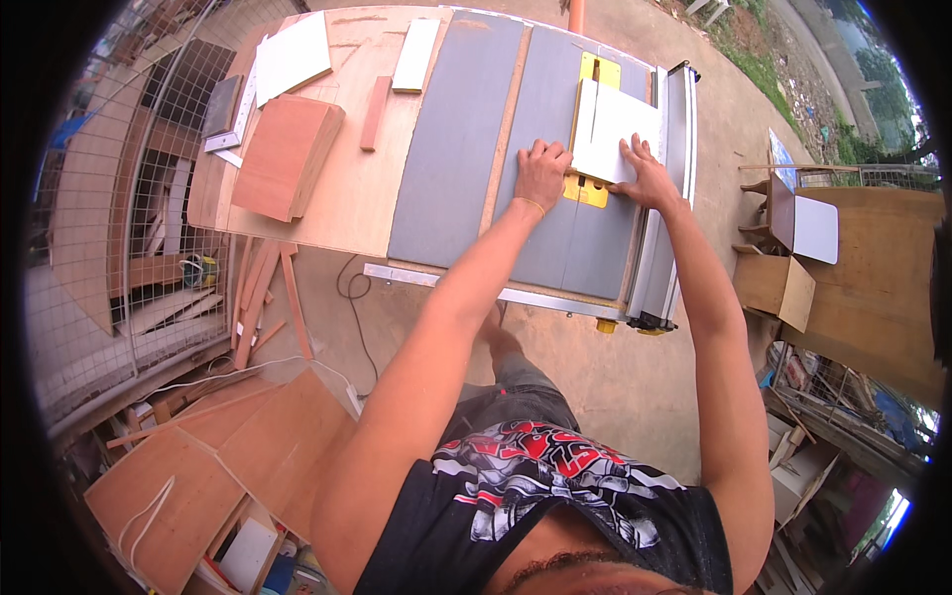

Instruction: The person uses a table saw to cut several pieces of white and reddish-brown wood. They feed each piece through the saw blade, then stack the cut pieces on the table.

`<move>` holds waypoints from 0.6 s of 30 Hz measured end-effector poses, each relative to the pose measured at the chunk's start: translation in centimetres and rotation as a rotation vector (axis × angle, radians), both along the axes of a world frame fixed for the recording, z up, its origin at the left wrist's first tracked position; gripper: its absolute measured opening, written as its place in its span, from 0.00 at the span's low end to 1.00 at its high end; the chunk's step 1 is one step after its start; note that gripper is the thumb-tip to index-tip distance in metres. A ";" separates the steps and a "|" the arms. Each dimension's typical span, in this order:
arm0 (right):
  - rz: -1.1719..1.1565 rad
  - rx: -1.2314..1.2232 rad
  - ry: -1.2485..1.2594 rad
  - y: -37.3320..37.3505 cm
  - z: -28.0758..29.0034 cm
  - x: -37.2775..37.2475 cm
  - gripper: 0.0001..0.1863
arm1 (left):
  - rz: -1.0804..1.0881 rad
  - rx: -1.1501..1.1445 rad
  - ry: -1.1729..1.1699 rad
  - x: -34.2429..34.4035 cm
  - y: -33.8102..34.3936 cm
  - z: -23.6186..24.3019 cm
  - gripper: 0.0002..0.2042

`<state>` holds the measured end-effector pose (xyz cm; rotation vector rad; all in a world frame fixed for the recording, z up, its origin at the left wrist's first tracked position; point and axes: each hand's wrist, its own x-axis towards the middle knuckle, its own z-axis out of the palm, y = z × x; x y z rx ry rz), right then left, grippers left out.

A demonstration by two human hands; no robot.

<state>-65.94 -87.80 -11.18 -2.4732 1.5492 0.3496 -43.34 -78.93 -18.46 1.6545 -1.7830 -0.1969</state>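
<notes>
A white board (617, 127) lies flat on the grey table saw (454, 149), over its yellow throat plate (587, 192) and beside the long metal fence (676, 169). A thin dark line runs lengthwise in the board; I cannot tell whether it is a cut or the blade. My left hand (542, 178) is closed, its curled fingers against the board's near left edge. My right hand (651, 177) holds the near right part, fingers stretched over the top and thumb by the near edge.
On the wooden side table left of the saw lie a stack of reddish-brown boards (283, 159), a narrow brown strip (376, 113), a white strip (416, 56), a white panel (296, 59) and a metal square (238, 119). Plywood offcuts (169, 486) cover the floor lower left. A cable (362, 317) trails below.
</notes>
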 end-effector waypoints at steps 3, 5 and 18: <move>-0.010 0.016 0.005 -0.3 0.0 0.1 0.61 | 0.004 0.008 -0.002 0.0 -0.2 0.1 0.05; -0.013 0.006 0.015 -0.6 -0.1 -0.1 0.61 | -0.002 0.006 0.006 0.0 -0.5 0.2 0.05; -0.034 0.002 0.031 -1.9 -0.4 0.3 0.62 | 0.009 0.025 -0.012 0.2 -1.7 0.2 0.05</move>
